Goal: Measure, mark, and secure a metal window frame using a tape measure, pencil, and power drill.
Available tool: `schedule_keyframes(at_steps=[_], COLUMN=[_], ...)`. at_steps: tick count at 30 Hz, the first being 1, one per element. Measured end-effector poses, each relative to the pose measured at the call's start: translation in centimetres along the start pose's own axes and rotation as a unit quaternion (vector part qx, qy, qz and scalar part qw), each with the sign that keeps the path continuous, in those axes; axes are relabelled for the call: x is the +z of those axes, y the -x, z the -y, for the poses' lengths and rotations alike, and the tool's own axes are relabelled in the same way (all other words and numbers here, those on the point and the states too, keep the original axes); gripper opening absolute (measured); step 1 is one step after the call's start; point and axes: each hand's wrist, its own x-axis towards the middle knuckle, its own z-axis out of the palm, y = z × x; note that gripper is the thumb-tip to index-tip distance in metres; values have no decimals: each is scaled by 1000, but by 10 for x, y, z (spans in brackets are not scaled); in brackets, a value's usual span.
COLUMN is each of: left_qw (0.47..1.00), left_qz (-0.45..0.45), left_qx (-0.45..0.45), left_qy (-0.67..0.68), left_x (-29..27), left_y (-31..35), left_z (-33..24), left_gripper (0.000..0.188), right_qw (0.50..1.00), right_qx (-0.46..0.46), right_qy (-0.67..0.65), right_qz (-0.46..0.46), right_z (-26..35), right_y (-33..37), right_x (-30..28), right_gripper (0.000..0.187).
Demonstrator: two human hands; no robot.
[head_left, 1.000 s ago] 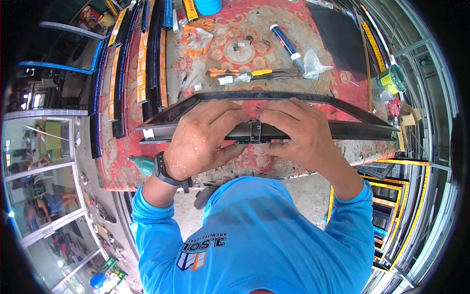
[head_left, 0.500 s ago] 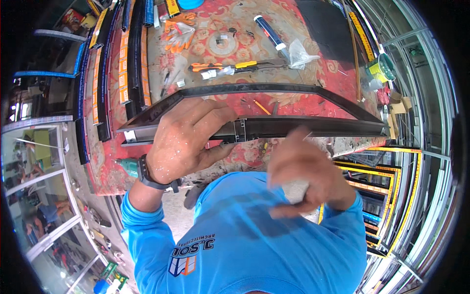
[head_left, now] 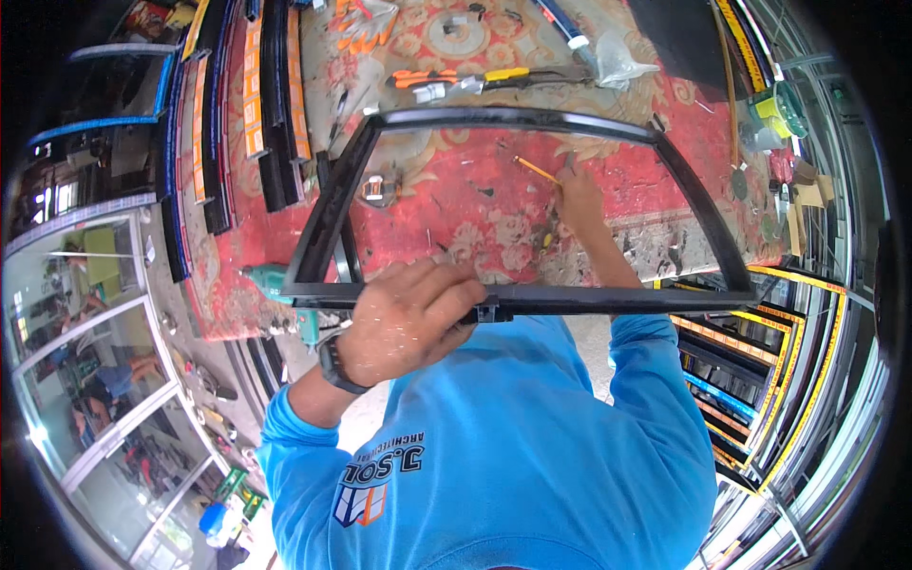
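My left hand (head_left: pixel 413 309) is closed around the near bar of a black metal frame (head_left: pixel 532 300), close to a small black fitting (head_left: pixel 488 311) on that bar. The frame is four-sided and held raised and tilted over the workbench. My right forearm passes below the near bar, so my right hand (head_left: pixel 579 198) shows through the frame's opening. Its fingers are drawn together at the bench top, against a small dark grey piece (head_left: pixel 567 163) that I cannot make out. A yellow pencil (head_left: pixel 537 170) lies right beside those fingers.
The bench has a worn red patterned cover (head_left: pixel 446 209). Beyond the frame lie a yellow-handled tool (head_left: pixel 508 74), orange-and-white gloves (head_left: pixel 366 24), a sealant tube (head_left: pixel 562 24) and a plastic bag (head_left: pixel 622 66). A green power drill (head_left: pixel 268 279) stands left; taped profiles (head_left: pixel 275 104) lie far left.
My right hand has moved from in front of my chest, forward under the near bar to beside the pencil. My left hand has tilted the frame, so its opening shows wider.
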Motion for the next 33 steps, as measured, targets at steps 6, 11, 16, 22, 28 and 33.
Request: schedule_keyframes(at_steps=[6, 11, 16, 22, 28, 33], left_qw=[999, 998, 1000, 999, 998, 961], left_qz=[38, 25, 17, -18, 8, 9], left_qx=[20, 52, 12, -6, -46, -191], left_qy=[-7, -39, -20, 31, 40, 197], left_x=[89, 172, 212, 200, 184, 171], left_y=[46, 65, 70, 59, 58, 68], left_z=[34, 76, 103, 93, 58, 40], left_gripper=[39, 40, 46, 49, 51, 54], right_qw=[967, 920, 901, 909, 904, 910], right_qx=[225, 337, 379, 312, 201, 78], right_qy=[-25, -111, -167, -275, -363, -390], right_qz=[116, 169, 129, 39, 99, 119], right_z=[29, 21, 8, 80, 164, 172], right_y=[122, 322, 394, 318, 180, 154], right_x=[-12, -19, -49, -99, -85, -68], right_gripper=[26, 28, 34, 27, 32, 31])
